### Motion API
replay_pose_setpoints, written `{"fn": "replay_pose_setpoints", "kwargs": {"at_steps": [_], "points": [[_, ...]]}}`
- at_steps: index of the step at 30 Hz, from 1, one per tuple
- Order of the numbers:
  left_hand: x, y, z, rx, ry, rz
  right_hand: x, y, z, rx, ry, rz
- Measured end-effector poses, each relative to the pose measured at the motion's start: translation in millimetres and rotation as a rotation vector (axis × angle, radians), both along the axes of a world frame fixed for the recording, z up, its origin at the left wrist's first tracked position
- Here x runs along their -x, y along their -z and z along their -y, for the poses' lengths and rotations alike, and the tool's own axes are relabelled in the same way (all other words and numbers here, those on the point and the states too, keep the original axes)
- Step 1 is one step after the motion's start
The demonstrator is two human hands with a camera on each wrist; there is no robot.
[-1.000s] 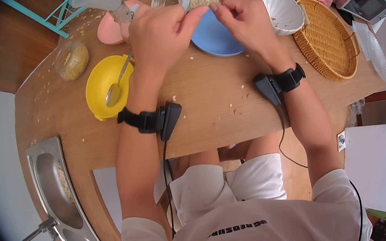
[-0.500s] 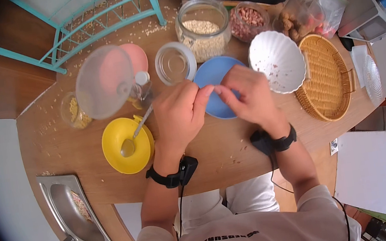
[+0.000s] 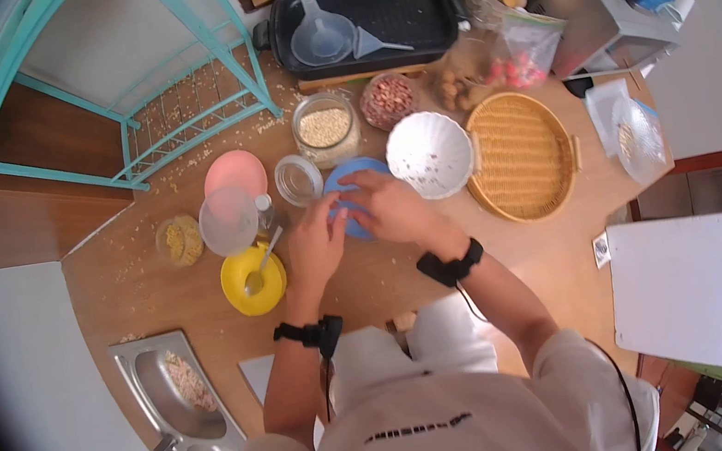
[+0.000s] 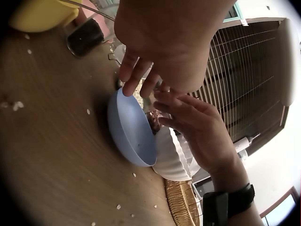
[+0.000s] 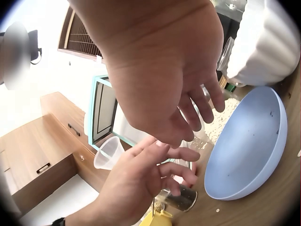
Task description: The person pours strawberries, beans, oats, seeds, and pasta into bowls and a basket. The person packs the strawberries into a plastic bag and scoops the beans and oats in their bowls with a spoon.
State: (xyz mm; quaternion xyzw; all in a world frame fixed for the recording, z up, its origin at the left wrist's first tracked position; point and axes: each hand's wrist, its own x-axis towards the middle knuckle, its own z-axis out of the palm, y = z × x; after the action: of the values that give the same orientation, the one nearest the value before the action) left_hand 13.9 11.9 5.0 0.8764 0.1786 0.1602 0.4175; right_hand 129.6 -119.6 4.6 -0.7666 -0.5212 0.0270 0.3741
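Over the near side of a blue bowl (image 3: pixel 366 166), both hands hover close together with nothing visible in their fingers. The left hand (image 3: pixel 316 246) has loosely bent, spread fingers pointing at the bowl. Beside it, the right hand (image 3: pixel 394 211) reaches across from the right, palm down, its fingers relaxed and slightly apart. In the right wrist view a few dark specks show inside the blue bowl (image 5: pixel 249 146). Just right of it stands a white fluted bowl (image 3: pixel 430 154) holding reddish bits. A yellow bowl (image 3: pixel 269 297) with a spoon (image 3: pixel 255 281) sits left of the left hand.
Behind are a jar of oats (image 3: pixel 326 130), a container of peanuts (image 3: pixel 389 100) and a black griddle (image 3: pixel 414 17) with funnels on it. A translucent funnel (image 3: pixel 228 222) tops a small bottle. At right lies a wicker tray (image 3: pixel 519 155); a teal rack (image 3: pixel 197 124) stands back left.
The thumbs and forefingers, earlier brought tip to tip, have parted and the fingers have loosened. Both hands are now lower over the blue bowl. The head view has shifted, showing more of the back.
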Motion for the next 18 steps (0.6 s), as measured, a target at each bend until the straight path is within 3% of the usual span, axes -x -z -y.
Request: {"fn": "replay_pose_setpoints", "kwargs": {"at_steps": [4,7,10,11,14,16,18], "points": [[16.8,3.3,-1.6,-0.038,0.043,-0.075,-13.1,-23.7,13.9,0.096,0.036,-0.138],[33.5,13.1,3.7,0.104,0.004,-0.218,-27.2,-42.2,38.6,0.101,0.143,-0.245],[54.9,19.2,13.4,0.156,-0.034,-0.377,-47.7,-52.8,73.3,0.018,0.313,-0.269],[59.2,16.7,15.2,0.179,-0.029,-0.375,-52.1,-52.0,85.3,0.101,0.429,-0.24],[62.4,9.8,12.4,0.191,-0.001,-0.42,-68.7,-58.5,114.3,0.076,0.518,-0.247],[59.4,7.8,10.4,0.17,0.139,-0.623,-78.8,-62.0,124.9,0.054,0.679,-0.353],[53.6,13.8,7.4,0.245,0.135,-0.647,-94.1,-58.3,129.4,0.06,0.708,-0.342]]}}
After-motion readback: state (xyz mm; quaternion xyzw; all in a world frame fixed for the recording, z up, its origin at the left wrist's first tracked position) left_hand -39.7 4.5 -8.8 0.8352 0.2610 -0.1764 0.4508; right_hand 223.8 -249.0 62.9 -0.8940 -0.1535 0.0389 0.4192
